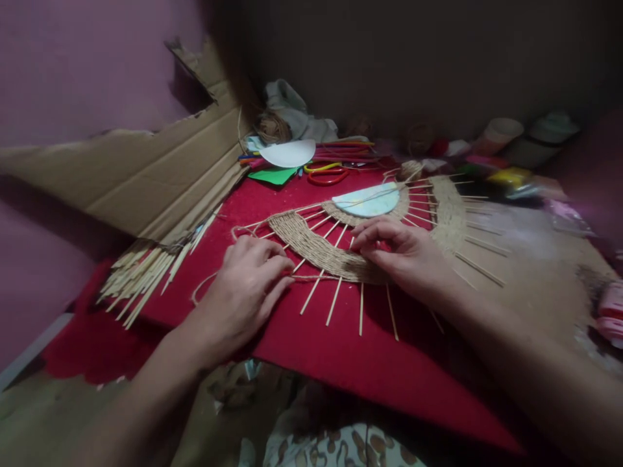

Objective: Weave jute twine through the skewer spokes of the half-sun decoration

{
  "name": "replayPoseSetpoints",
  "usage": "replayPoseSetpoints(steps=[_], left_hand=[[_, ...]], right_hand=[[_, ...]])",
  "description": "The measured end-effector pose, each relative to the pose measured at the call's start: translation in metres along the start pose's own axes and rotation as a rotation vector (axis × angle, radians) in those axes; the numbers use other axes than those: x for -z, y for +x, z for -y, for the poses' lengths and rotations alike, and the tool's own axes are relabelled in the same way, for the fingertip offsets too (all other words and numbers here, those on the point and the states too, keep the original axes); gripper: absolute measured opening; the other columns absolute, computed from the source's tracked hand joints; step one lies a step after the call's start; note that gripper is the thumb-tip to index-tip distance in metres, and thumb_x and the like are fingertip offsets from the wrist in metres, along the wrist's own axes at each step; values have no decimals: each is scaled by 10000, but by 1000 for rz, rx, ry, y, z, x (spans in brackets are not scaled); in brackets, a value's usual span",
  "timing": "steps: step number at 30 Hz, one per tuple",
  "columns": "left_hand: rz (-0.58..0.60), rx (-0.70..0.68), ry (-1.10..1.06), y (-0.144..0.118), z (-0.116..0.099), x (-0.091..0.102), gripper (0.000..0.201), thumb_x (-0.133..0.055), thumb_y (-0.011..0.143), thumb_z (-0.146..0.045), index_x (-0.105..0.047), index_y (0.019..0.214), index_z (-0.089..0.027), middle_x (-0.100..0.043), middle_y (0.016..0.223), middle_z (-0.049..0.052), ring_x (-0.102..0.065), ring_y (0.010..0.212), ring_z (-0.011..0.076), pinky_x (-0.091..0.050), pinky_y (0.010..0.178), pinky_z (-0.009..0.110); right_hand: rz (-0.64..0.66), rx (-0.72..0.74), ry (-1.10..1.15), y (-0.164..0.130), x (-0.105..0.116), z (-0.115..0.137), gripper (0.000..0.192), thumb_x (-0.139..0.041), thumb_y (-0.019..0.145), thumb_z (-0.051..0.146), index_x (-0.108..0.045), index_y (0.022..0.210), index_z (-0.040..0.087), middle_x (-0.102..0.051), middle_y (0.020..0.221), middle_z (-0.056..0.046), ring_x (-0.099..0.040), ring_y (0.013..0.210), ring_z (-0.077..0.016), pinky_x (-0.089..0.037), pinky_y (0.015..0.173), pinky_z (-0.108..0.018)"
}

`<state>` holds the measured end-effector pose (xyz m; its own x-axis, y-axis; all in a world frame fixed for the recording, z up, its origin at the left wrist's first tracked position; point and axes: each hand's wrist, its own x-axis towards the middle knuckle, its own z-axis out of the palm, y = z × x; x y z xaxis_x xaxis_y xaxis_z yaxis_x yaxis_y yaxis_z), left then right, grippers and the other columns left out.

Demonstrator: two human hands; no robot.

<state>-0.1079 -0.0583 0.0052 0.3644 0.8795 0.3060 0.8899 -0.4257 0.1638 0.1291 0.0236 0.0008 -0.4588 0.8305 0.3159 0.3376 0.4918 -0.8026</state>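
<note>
A half-round woven piece (316, 243) lies on a red felt sheet (341, 350): jute cord woven in bands across thin wooden sticks that fan out from a pale blue half-disc (367, 200). My left hand (248, 285) rests on the felt at the weave's left end, fingers pinching the loose jute cord (204, 288) against the sticks. Over the lower band of the weave, my right hand (406, 256) presses down with its fingertips bent onto the cord near a stick.
A torn cardboard sheet (146, 175) leans at the left, with a pile of spare sticks (141, 279) under it. At the back lie scissors (326, 174), a white disc (287, 154), green paper, a jute ball (272, 126) and small containers (501, 136).
</note>
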Motion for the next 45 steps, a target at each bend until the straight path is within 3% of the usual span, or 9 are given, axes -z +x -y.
replayPoseSetpoints(steps=[9,15,21,24,29,32,39,45], left_hand=[[30,-8,-54,-1,6,-15,159,-381,940,-174,-508,847,-146,-544,926,101,-449,868,215,-397,811,375],[47,15,159,-7,2,-17,203,-363,955,-229,-452,781,-173,-502,746,67,-396,696,205,-350,693,383],[62,39,91,-14,5,-11,190,-361,963,-237,-493,842,-176,-550,770,52,-445,721,200,-345,731,384],[53,51,53,-18,6,-9,190,-371,961,-246,-513,852,-181,-571,789,50,-466,752,205,-345,749,387],[6,93,17,-24,3,-7,117,-404,942,-215,-504,899,-173,-581,820,47,-493,786,208,-355,768,384],[3,120,11,-30,3,-6,94,-413,931,-203,-499,914,-166,-574,832,51,-495,798,210,-360,762,376],[43,127,11,-35,6,-3,115,-385,915,-167,-501,920,-170,-568,843,60,-466,789,214,-352,741,373],[50,103,36,-31,5,-3,117,-380,904,-136,-491,933,-160,-545,842,62,-451,782,217,-336,723,372]], right_hand=[[256,-12,-102,-3,5,1,87,-621,803,206,-657,881,195,-665,960,-45,-580,945,-188,-452,876,-384],[267,45,-174,-4,1,-1,91,-623,799,157,-651,868,209,-648,984,-47,-548,970,-193,-437,885,-381],[225,120,-261,-2,-2,4,93,-583,825,142,-642,856,206,-654,907,-43,-547,901,-190,-436,833,-368],[222,214,-363,6,-12,14,131,-543,846,133,-651,860,204,-635,884,-53,-522,882,-195,-421,803,-356],[409,333,-590,27,-45,30,196,-485,870,137,-677,894,172,-568,880,-89,-478,824,-193,-376,716,-327],[423,423,-720,35,-60,29,214,-452,886,154,-662,846,168,-549,858,-87,-441,758,-182,-320,644,-316],[400,508,-790,40,-61,15,232,-404,899,144,-630,860,176,-550,864,-72,-429,734,-171,-264,597,-300],[660,505,-763,61,-52,32,159,-492,857,111,-641,836,164,-575,796,-55,-429,616,-125,-253,547,-289]])
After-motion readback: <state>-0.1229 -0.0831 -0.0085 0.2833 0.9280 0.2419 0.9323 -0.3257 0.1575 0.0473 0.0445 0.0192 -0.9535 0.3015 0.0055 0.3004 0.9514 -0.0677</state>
